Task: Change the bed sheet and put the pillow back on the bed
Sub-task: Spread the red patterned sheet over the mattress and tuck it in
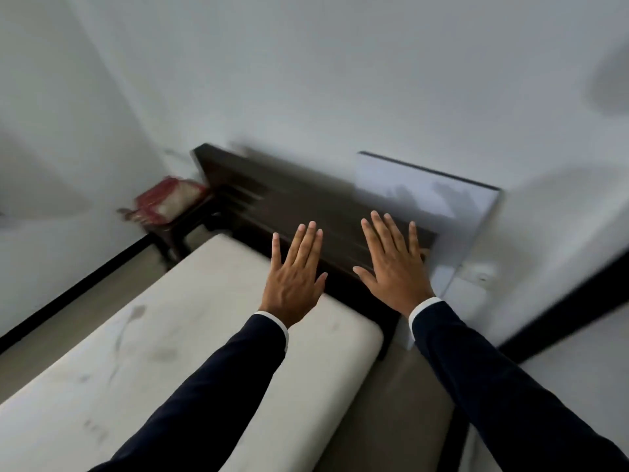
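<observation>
A bare, stained, off-white mattress (143,352) lies on the bed with no sheet on it. The dark wooden headboard (272,195) stands against the white wall. My left hand (296,277) is held flat, fingers spread, palm down, above the mattress's top corner. My right hand (394,267) is spread the same way in front of the headboard's right end. Both hands hold nothing. Dark sleeves with white cuffs cover my arms. No sheet or pillow is in view.
A white panel (442,206) leans against the wall behind the headboard's right end. A small dark stool (180,229) with a red and white packet (170,201) on it stands left of the headboard. Floor runs along both sides of the bed. The picture is blurred.
</observation>
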`<state>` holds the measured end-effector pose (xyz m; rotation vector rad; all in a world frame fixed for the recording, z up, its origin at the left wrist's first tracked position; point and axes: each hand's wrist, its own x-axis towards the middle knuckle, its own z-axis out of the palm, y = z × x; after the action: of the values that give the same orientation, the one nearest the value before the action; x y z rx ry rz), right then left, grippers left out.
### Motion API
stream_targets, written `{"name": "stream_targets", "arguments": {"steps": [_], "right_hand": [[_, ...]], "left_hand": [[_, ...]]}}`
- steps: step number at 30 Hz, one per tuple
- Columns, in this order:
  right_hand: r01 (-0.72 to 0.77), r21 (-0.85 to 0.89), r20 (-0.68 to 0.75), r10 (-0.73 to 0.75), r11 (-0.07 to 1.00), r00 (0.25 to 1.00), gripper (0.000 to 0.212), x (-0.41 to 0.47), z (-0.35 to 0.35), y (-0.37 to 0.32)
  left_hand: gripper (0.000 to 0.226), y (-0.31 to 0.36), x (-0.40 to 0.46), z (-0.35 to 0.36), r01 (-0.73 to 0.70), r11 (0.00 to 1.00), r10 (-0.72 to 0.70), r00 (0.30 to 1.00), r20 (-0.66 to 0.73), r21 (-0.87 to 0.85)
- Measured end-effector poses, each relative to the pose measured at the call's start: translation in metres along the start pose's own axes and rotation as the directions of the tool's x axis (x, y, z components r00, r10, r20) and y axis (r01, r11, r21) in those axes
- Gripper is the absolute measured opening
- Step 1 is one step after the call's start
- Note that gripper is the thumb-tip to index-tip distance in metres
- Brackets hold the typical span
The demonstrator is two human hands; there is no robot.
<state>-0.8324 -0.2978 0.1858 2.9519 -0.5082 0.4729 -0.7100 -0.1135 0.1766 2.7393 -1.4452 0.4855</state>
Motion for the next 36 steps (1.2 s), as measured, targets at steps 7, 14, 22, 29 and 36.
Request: {"name": "stream_targets", "arguments": {"steps": [7,14,22,29,36], "right_hand": [[0.382,0.144,-0.018,-0.384,0.913,0.923,0.086,0.028,0.001,-0.221],[0.690,0.229,-0.113,-0.685,0.687,0.720,0.086,-0.033,-0.038,-0.441],[0.867,0.285,-0.172,-0.868,0.408,0.465,0.085,-0.171,-0.079,-0.681],[0.943,0.325,-0.270,-0.949,0.067,0.160,0.085,-0.313,-0.147,-0.876],[0.919,0.328,-0.355,-0.930,-0.218,-0.094,0.085,-0.439,-0.195,-1.013]], "left_hand": [[0.078,-0.159,-0.184,-0.036,0.385,0.913,-0.392,0.919,0.033,0.138],[0.078,-0.241,-0.408,-0.088,0.642,0.742,-0.652,0.758,-0.017,0.193],[0.076,-0.280,-0.691,-0.151,0.829,0.489,-0.853,0.519,-0.047,0.272],[0.077,-0.259,-0.919,-0.229,0.924,0.129,-0.975,0.186,-0.126,0.360],[0.074,-0.229,-1.074,-0.284,0.904,-0.160,-0.975,-0.083,-0.205,0.396]]}}
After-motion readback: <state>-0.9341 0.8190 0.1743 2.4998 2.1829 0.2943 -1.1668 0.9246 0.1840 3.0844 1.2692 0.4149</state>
